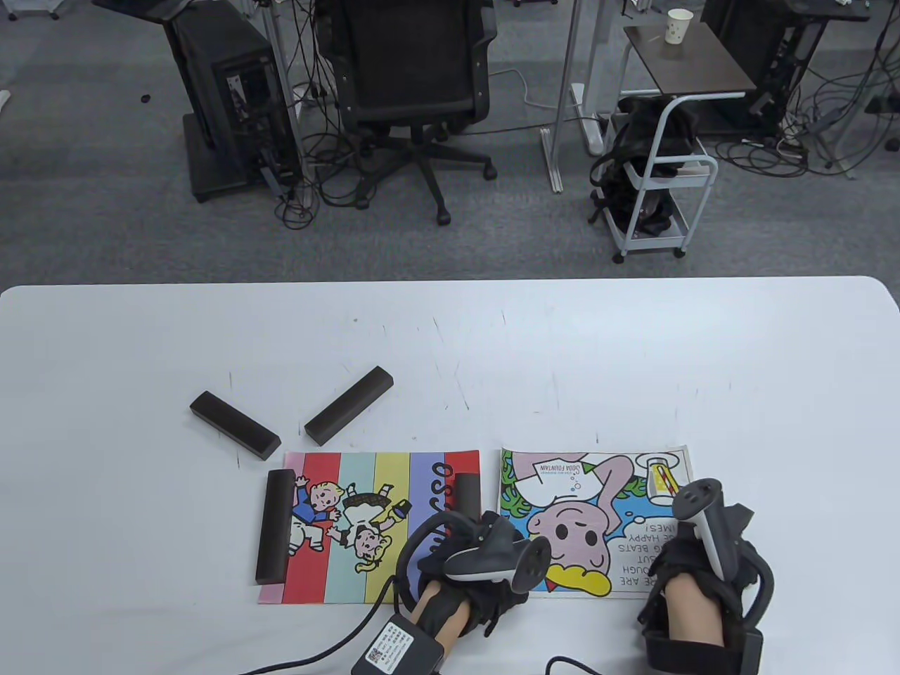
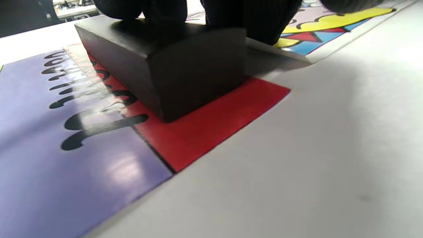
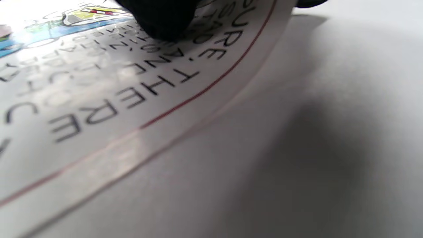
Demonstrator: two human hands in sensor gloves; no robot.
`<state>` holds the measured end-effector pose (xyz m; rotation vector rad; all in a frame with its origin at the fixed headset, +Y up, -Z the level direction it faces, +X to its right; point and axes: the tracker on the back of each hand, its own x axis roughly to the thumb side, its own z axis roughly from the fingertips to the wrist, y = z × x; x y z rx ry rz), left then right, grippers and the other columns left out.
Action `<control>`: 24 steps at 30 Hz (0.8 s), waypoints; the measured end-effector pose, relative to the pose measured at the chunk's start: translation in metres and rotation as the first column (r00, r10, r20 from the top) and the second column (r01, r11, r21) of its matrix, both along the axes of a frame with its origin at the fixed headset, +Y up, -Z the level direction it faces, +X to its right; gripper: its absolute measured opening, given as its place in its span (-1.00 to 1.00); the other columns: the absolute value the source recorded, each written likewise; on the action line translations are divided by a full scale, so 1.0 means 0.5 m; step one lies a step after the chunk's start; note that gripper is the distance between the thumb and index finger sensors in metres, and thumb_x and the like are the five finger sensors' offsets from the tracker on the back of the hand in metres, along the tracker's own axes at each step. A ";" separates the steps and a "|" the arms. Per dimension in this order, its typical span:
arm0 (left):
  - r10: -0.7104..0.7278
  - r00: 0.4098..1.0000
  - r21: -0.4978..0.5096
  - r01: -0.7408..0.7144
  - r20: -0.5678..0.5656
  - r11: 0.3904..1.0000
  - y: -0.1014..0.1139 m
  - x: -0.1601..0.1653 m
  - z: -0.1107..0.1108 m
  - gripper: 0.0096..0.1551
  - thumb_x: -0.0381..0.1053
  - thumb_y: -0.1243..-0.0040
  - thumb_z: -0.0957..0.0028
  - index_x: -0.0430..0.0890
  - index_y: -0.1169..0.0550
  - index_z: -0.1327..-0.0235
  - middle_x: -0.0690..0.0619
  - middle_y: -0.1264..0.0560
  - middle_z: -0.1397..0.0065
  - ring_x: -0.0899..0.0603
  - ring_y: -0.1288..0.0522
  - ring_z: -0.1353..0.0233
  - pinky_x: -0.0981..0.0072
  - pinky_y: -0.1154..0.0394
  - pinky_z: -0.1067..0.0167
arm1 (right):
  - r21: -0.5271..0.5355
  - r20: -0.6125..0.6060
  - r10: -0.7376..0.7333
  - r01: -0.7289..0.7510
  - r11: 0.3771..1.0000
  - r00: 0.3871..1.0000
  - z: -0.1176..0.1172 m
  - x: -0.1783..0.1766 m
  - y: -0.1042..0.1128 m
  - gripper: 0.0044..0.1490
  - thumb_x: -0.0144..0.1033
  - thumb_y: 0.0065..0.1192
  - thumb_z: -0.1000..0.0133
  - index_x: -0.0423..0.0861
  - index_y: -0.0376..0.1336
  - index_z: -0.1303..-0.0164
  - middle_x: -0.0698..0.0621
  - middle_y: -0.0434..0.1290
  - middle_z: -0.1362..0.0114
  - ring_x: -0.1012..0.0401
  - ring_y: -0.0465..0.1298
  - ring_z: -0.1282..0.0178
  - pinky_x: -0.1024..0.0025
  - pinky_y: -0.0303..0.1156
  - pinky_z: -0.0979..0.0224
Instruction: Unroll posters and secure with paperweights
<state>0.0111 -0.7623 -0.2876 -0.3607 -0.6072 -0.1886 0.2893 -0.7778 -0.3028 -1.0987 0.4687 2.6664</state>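
Two spare paperweights (image 1: 235,424) (image 1: 349,406) lie up and to the left of the left hand (image 1: 467,562), far side of the striped poster (image 1: 373,527), long axes slanting toward each other, and that hand looks nearer them. Its fingers (image 2: 254,19) rest on the block (image 2: 165,69) at the poster's right edge, beside the pink-figure poster (image 1: 590,520), though the tracker hides any grip. The right hand (image 1: 703,569) presses that sheet's curling right edge, fingers unseen, so how it is held I cannot tell
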 end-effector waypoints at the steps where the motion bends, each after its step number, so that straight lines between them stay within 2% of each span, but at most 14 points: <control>1: 0.023 1.000 -0.005 -0.023 -0.009 1.000 0.006 -0.004 -0.003 -0.40 0.37 -0.03 0.15 0.27 -0.50 -0.19 0.31 -0.32 -0.54 -0.18 -0.15 -0.65 -0.11 -0.23 -0.45 | 0.000 0.000 -0.001 0.001 1.000 1.000 0.000 0.000 0.000 -0.28 -0.28 0.17 -0.07 0.25 -0.03 -0.40 0.08 -0.11 -0.69 -0.24 -0.07 -0.63 -0.24 0.03 -0.56; 4: 0.136 0.988 0.016 -0.135 -0.077 0.991 0.047 -0.034 -0.024 -0.32 0.36 -0.06 0.14 0.21 -0.49 -0.29 0.20 -0.36 -0.57 -0.22 -0.18 -0.65 -0.14 -0.25 -0.44 | -0.002 -0.008 0.008 -0.008 1.000 1.000 0.001 -0.001 0.000 -0.28 -0.27 0.16 -0.07 0.25 -0.04 -0.40 0.08 -0.12 -0.69 -0.25 -0.07 -0.63 -0.24 0.03 -0.56; 6: 0.185 0.974 0.072 -0.177 -0.127 0.982 0.090 -0.068 -0.044 -0.30 0.34 -0.08 0.14 0.19 -0.46 -0.32 0.12 -0.37 -0.57 -0.25 -0.20 -0.64 -0.16 -0.27 -0.43 | -0.004 -0.009 0.009 -0.009 1.000 1.000 0.001 -0.001 0.000 -0.28 -0.27 0.15 -0.07 0.25 -0.04 -0.40 0.08 -0.12 -0.69 -0.25 -0.07 -0.63 -0.24 0.03 -0.56; 9: 0.236 0.954 0.214 -0.195 -0.185 0.957 0.161 -0.153 -0.082 -0.26 0.32 -0.11 0.15 0.16 -0.43 -0.36 0.07 -0.37 -0.57 -0.26 -0.25 -0.62 -0.15 -0.31 -0.41 | -0.007 -0.013 0.014 -0.014 1.000 1.000 0.002 -0.003 0.002 -0.28 -0.27 0.15 -0.07 0.25 -0.05 -0.40 0.07 -0.12 -0.69 -0.25 -0.07 -0.63 -0.24 0.04 -0.56; 13: 0.248 0.918 0.283 -0.160 -0.308 0.946 0.213 -0.290 -0.134 -0.26 0.25 -0.18 0.14 0.15 -0.39 -0.40 0.07 -0.34 -0.59 -0.26 -0.27 -0.61 -0.15 -0.33 -0.40 | -0.011 -0.018 0.011 -0.012 1.000 1.000 0.002 -0.005 0.002 -0.28 -0.27 0.14 -0.08 0.23 -0.06 -0.41 0.06 -0.14 -0.69 -0.25 -0.08 -0.63 -0.24 0.04 -0.56; 16: 0.159 0.905 0.295 -0.039 -0.394 0.955 0.215 -0.383 -0.169 -0.26 0.17 -0.24 0.13 0.18 -0.37 -0.41 0.10 -0.31 -0.60 -0.24 -0.26 -0.62 -0.15 -0.32 -0.41 | -0.013 -0.019 0.008 -0.008 1.000 1.000 0.002 -0.005 0.002 -0.28 -0.27 0.14 -0.08 0.23 -0.06 -0.41 0.06 -0.14 -0.69 -0.25 -0.08 -0.63 -0.24 0.04 -0.56; 18: 0.063 0.889 0.274 0.071 -0.454 0.959 0.197 -0.438 -0.192 -0.27 0.10 -0.27 0.14 0.21 -0.36 -0.40 0.14 -0.30 -0.60 -0.23 -0.24 -0.62 -0.15 -0.31 -0.42 | -0.012 -0.019 0.007 -0.008 1.000 1.000 0.002 -0.005 0.003 -0.27 -0.27 0.14 -0.07 0.23 -0.06 -0.41 0.06 -0.14 -0.69 -0.25 -0.08 -0.62 -0.24 0.04 -0.56; 21: -0.137 0.847 0.197 0.272 -0.514 0.942 0.146 -0.503 -0.227 -0.24 0.01 -0.32 0.15 0.25 -0.33 -0.38 0.19 -0.26 -0.61 -0.21 -0.21 -0.64 -0.14 -0.30 -0.43 | -0.013 -0.020 0.010 -0.010 1.000 1.000 0.002 -0.007 0.003 -0.27 -0.28 0.14 -0.07 0.23 -0.06 -0.41 0.06 -0.14 -0.69 -0.25 -0.08 -0.63 -0.24 0.04 -0.56; 24: -0.323 0.785 0.119 0.445 -0.529 0.887 0.084 -0.546 -0.260 -0.17 -0.01 -0.37 0.18 0.29 -0.27 -0.39 0.22 -0.22 -0.62 -0.20 -0.19 -0.64 -0.12 -0.29 -0.44 | -0.016 -0.021 0.016 -0.016 1.000 1.000 0.003 -0.007 0.004 -0.27 -0.28 0.14 -0.07 0.23 -0.06 -0.40 0.06 -0.14 -0.69 -0.25 -0.08 -0.63 -0.24 0.04 -0.56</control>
